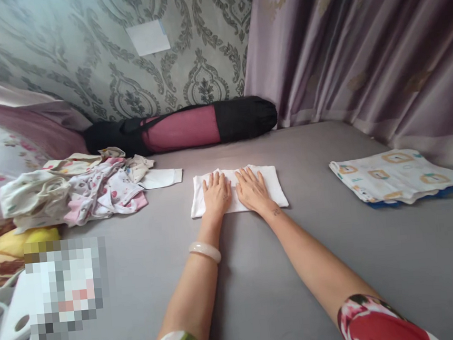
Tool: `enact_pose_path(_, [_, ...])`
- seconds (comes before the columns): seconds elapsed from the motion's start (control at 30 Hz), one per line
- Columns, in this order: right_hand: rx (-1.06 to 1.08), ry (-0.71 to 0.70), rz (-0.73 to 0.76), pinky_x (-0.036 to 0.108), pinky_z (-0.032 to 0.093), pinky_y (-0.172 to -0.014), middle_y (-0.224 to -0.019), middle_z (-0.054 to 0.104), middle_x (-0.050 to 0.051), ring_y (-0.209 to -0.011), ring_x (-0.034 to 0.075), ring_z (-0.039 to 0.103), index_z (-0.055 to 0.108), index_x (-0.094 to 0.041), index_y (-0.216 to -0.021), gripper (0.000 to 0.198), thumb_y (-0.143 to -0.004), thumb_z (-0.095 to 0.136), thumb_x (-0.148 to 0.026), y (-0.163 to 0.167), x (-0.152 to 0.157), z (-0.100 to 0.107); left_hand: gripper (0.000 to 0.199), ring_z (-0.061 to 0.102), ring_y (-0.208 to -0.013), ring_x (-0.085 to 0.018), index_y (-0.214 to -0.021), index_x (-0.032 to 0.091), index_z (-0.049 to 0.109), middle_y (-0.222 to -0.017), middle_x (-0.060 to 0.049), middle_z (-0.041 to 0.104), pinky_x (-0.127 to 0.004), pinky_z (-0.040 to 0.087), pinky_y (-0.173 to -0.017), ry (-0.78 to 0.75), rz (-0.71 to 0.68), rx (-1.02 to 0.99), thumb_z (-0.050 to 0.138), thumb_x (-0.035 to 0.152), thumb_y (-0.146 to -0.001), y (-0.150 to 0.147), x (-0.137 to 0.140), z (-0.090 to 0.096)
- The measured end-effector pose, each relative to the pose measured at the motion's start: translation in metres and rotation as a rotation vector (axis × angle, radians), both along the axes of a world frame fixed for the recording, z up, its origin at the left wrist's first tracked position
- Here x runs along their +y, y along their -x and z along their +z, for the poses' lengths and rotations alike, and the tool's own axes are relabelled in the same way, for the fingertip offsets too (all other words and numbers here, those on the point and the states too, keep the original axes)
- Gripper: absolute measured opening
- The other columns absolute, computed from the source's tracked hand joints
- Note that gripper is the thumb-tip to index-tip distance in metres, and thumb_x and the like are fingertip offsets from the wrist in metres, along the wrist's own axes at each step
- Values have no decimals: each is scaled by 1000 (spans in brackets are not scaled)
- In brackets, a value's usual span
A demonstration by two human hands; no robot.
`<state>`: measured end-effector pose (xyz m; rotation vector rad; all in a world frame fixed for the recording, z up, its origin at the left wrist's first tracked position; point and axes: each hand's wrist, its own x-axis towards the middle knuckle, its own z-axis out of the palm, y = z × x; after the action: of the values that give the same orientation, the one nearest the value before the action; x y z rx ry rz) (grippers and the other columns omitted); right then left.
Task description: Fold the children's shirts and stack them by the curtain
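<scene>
A white folded cloth (273, 187) lies flat on the grey sheet in front of me, its long side running left to right. My left hand (216, 193) rests palm down on its left half, fingers stretched out and pointing away from me. On the right half, my right hand (252, 190) also lies flat with its fingers spread. The thumbs come close together near the middle of the cloth. Neither hand grips anything. Both palms and the part of the cloth beneath them are hidden.
A heap of baby clothes (105, 188) lies at left, above a yellow item (26, 240) and a white box (15, 315) with cables. A folded printed cloth (399, 176) lies at right. Along the wall stretches a black and pink rolled bag (183, 127); a purple curtain (319, 51) hangs at right.
</scene>
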<state>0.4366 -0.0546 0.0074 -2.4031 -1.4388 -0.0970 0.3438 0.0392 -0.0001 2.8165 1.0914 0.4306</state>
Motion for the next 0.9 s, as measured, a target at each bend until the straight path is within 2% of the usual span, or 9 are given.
enact_pose_path(0.1, [-8,-2,-39,52,12,-117,-156,35,10,-145,28,23,43,-12,-146,52,-98,31,-31,0,-4,-1,54,30,-144,-29,-142,14,45,-152,-13,42,-54,20,-118,-14,56,15,24,41,-100,5,-1,2])
enact_pose_path(0.2, [4,28,-52,52,16,-116,-156,35,10,-144,28,25,43,-14,-146,52,-98,31,-32,0,-5,-4,55,33,-142,-32,-142,13,45,-152,-15,41,-55,24,-115,11,54,66,25,41,-100,9,-2,2])
enact_pose_path(0.5, [23,40,-49,50,15,-117,-157,33,9,-145,26,24,42,-15,-147,52,-99,30,-32,0,-5,-3,55,34,-142,-30,-142,13,45,-151,-16,41,-52,25,-116,13,59,71,25,41,-100,9,-3,6])
enact_pose_path(0.67, [24,32,-96,51,11,-118,-158,30,12,-147,25,20,38,-12,-148,53,-100,27,-32,-5,-9,1,57,32,-143,-29,-142,9,44,-151,-18,40,-51,20,-118,-26,155,31,24,41,-100,15,3,8])
enact_pose_path(0.9, [37,82,-145,49,13,-117,-157,31,12,-145,26,24,38,-12,-148,55,-100,27,-34,-10,-14,-3,58,28,-145,-30,-141,10,47,-153,-19,38,-54,21,-117,57,219,76,22,42,-99,20,9,4])
